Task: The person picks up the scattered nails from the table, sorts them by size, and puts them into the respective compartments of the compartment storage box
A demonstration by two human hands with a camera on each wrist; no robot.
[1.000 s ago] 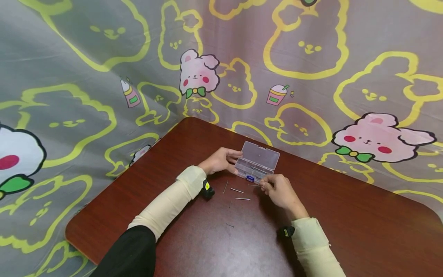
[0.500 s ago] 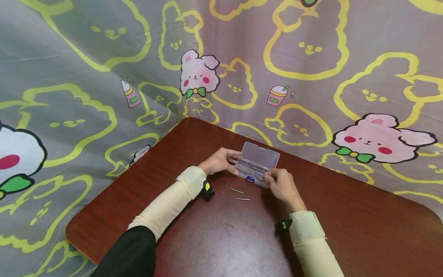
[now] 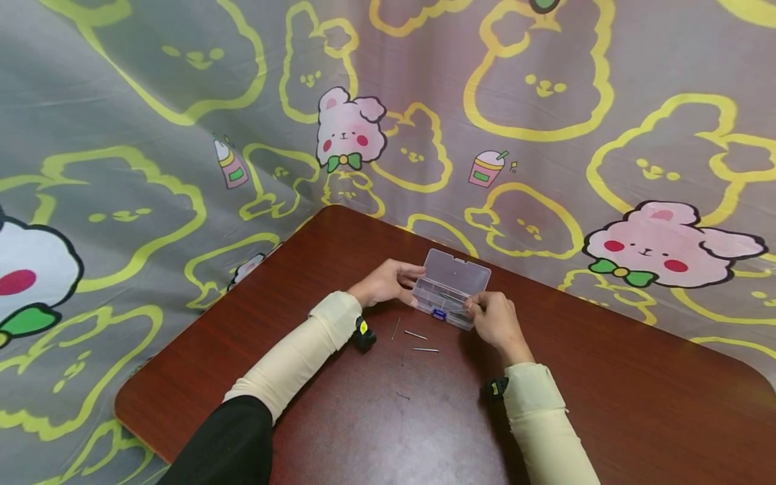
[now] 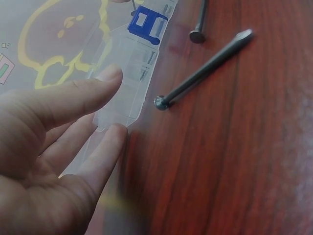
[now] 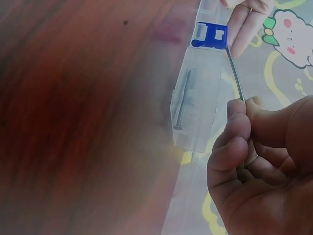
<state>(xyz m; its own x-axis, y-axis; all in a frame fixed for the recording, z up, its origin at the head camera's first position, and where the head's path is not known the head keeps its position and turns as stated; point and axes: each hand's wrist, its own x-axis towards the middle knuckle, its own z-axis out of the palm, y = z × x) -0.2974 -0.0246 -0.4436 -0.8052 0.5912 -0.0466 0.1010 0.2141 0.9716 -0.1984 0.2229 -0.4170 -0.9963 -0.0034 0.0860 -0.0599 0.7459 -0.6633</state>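
A clear plastic box (image 3: 456, 267) with dividers and a blue latch (image 3: 439, 314) stands with its lid raised. My left hand (image 3: 386, 281) holds the box's left end, thumb and fingers spread around the corner. Over the right part of the box, my right hand (image 3: 497, 322) pinches a nail (image 5: 235, 73) between thumb and fingertips. That nail's far end overlaps the latch in the right wrist view. Another nail (image 5: 183, 103) lies inside the right-end compartment, seen through the wall. In the left wrist view, a nail (image 4: 205, 68) lies on the table before the box.
Several loose nails are scattered on the brown table (image 3: 291, 269) in front of the box, among them a bright one (image 3: 426, 349) and a small dark one (image 3: 403, 396). A patterned curtain (image 3: 412, 202) hangs right behind the table's back edge.
My right hand has moved forward with its nail, from the box's front edge to over its right part. My left hand and the box have stayed in place.
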